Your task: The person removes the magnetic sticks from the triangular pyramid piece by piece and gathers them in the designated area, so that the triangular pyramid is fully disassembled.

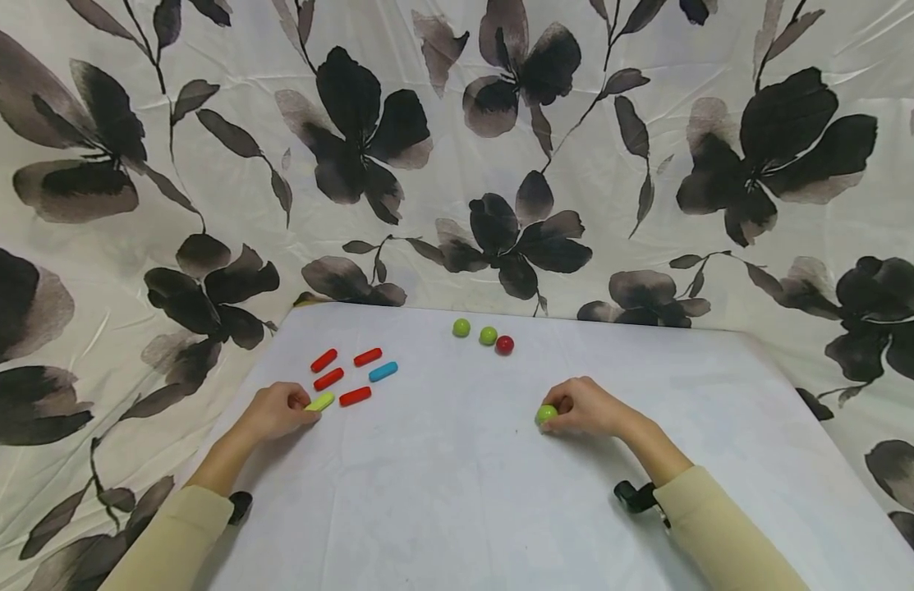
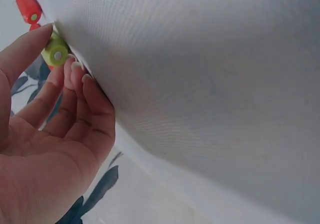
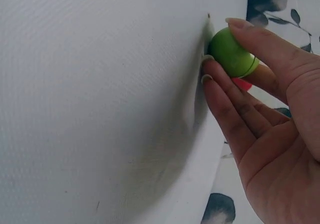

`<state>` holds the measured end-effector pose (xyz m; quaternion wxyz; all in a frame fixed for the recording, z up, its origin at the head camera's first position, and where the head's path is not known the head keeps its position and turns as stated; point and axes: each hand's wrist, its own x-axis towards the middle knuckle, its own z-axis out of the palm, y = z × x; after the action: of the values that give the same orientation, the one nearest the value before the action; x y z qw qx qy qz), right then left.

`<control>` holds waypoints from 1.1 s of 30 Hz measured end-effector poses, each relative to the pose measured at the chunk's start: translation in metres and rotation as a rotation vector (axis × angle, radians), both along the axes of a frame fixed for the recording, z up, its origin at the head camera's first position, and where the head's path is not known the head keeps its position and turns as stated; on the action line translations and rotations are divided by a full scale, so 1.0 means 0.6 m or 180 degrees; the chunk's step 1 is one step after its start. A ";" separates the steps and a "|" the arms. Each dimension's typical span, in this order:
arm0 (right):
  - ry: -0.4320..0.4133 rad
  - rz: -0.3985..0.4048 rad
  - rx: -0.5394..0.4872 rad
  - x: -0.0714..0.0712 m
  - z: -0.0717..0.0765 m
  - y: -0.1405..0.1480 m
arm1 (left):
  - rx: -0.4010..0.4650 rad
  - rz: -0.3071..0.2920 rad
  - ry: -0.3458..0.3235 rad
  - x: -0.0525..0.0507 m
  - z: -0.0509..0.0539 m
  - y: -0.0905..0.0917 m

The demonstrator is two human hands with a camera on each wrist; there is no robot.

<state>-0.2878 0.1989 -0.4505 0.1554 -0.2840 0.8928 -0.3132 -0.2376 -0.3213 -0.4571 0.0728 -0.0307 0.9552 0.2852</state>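
Note:
On the left of the white table, my left hand (image 1: 282, 410) pinches a short yellow-green rod (image 1: 320, 401) between thumb and fingers. The left wrist view shows a pale round spot on the rod's near end (image 2: 57, 56). Several red rods (image 1: 355, 396) and one blue rod (image 1: 383, 372) lie just beyond this hand. My right hand (image 1: 585, 408) holds a green ball (image 1: 547, 414) at the table surface, right of the middle. In the right wrist view the thumb and fingers are around the green ball (image 3: 231, 52), partly covering it.
Near the table's back edge sit two green balls (image 1: 461, 328) (image 1: 489, 336) and a red ball (image 1: 504, 345), the latter close beside one green ball. A floral cloth (image 1: 427, 246) hangs behind the white tabletop (image 1: 442, 492). Dark bands (image 1: 636, 497) circle both wrists.

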 end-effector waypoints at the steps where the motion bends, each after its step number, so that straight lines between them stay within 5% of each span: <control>1: -0.0007 0.0003 0.0007 0.000 0.000 0.001 | -0.0008 -0.0008 0.0014 0.000 -0.001 0.000; 8: 0.0132 -0.0067 0.0030 -0.011 0.002 0.011 | -0.0053 -0.0011 0.0050 0.001 -0.005 0.000; 15: 0.0476 -0.0591 -0.0009 -0.049 0.003 0.018 | -0.0008 0.0023 0.0023 -0.004 -0.006 0.009; 24: 0.0526 -0.1472 -0.0338 -0.104 -0.020 0.012 | -0.0018 0.0039 -0.0060 -0.002 -0.009 0.005; 33: 0.0520 -0.1713 -0.0415 -0.129 -0.044 0.006 | 0.0012 0.0089 -0.0115 0.004 -0.012 0.000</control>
<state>-0.3649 0.2024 -0.4771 -0.0244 -0.0705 0.9236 -0.3759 -0.2353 -0.3216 -0.4644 0.0861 -0.0491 0.9527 0.2874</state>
